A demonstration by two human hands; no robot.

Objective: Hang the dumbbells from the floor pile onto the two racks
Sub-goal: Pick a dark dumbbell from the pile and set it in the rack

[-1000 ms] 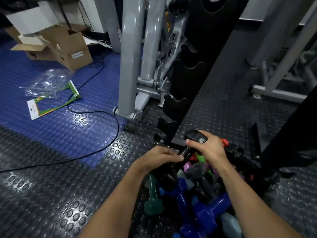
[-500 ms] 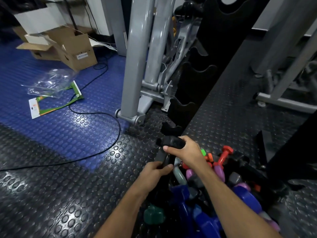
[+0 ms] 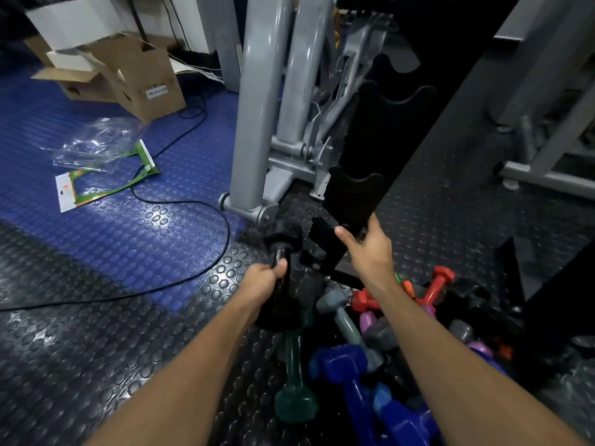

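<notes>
Low over a studded rubber floor (image 3: 96, 333), two bare forearms reach forward from the bottom of the view. Left hand (image 3: 262, 281) is wrapped around the shiny handle of a black dumbbell (image 3: 280, 252), thumb on top, holding it lifted and nearly upright just left of the rack. Its far head points toward the rack; its near head sits below the wrist. Right hand (image 3: 370, 249) holds the lower edge of the black rack (image 3: 357, 194), thumb spread, fingers behind the panel; how tightly it grips cannot be told. The rack rises away at a slant, with scooped cradles along its edge.

Beneath the forearms lies a pile of dumbbells (image 3: 370, 358): green, grey, blue, purple, red, touching and overlapping.

The black dumbbell looks like the heavy sort: rigid, with broad heads and a smooth metal handle that could slip in a sweaty palm. The middle of the handle is the sensible place to hold, keeping both heads balanced. The coloured ones seem lighter, with a duller coating that should grip better; they too are best taken by the narrow waist.
</notes>
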